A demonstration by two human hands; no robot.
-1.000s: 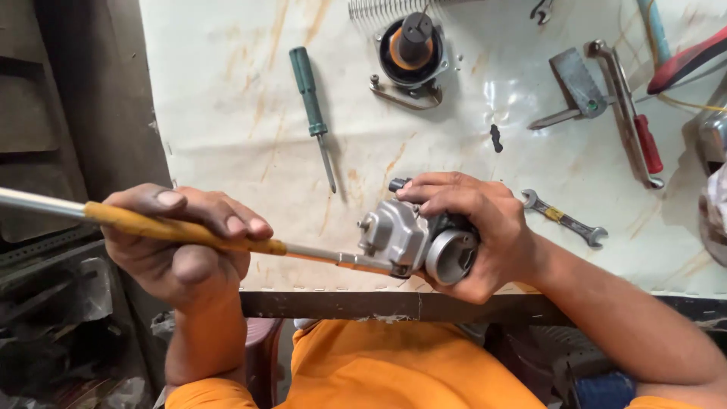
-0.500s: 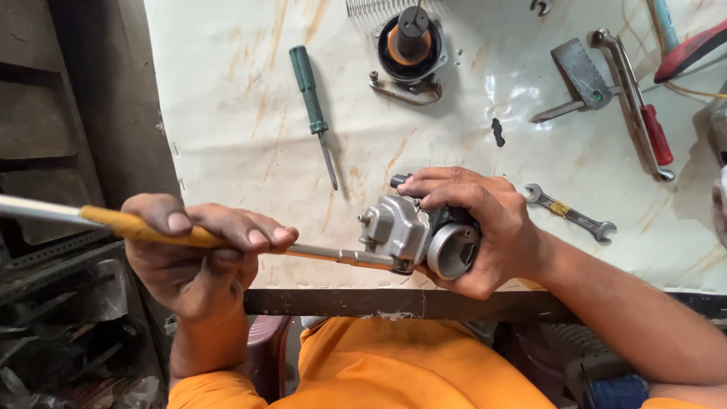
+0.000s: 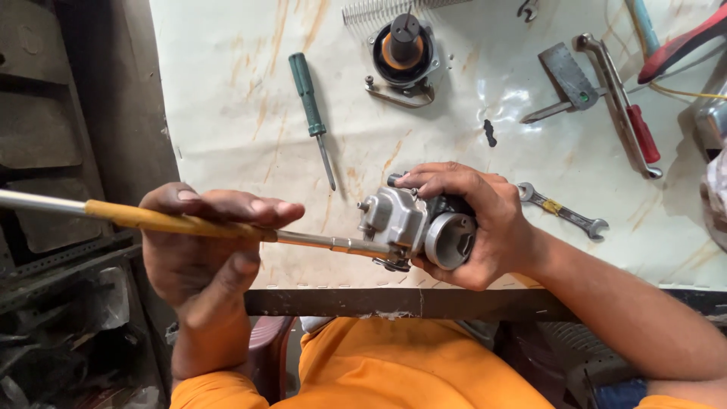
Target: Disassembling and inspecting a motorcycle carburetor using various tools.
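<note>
Carburetor [image 3: 413,226] sits clamped in our right hand [image 3: 477,223] at the worktop's [image 3: 227,113] near edge; our left hand [image 3: 201,242] grips the yellow-handled screwdriver [image 3: 174,222], its tip seemingly in a screw. Off-axis pressure could make the tip slip toward our fingers

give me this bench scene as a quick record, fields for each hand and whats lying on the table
left hand: left hand grips the yellow-handled screwdriver, shaft level, tip at the part
right hand: right hand holds the grey metal carburettor body above the near table edge
table: white stained table
lying loose: green-handled screwdriver, small open-ended spanner, black round part with orange ring, red-handled tool
clothing: orange shirt
</note>
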